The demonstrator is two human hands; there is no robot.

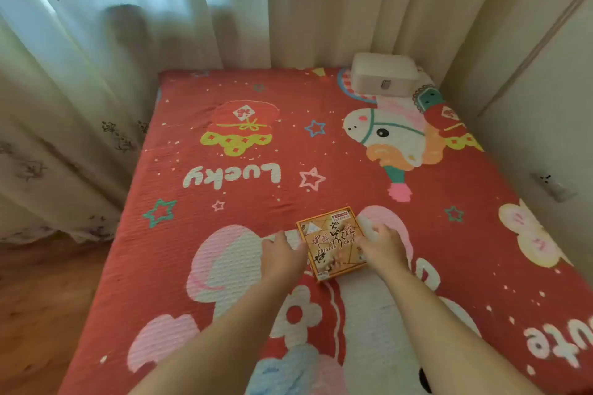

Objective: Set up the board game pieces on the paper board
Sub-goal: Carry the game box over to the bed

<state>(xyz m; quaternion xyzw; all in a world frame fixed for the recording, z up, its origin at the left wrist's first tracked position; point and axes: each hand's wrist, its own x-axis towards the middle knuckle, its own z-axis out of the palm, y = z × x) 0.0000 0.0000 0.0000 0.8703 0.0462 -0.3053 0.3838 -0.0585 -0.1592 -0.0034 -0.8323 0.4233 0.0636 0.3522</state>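
fingers of our left hand and right hand touched the chess box at both edges, nearer us than the lucky print; grip unclear. we judged it light, stiff: take its sides.

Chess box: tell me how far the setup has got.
Done: nothing yet; no paper board or pieces are out. In hand: the Chinese chess box lies, apparently closed, on the red bed cover, with the left hand and right hand at its two sides; whether either grip has closed is unclear. Left: open it, spread the board, place every piece.
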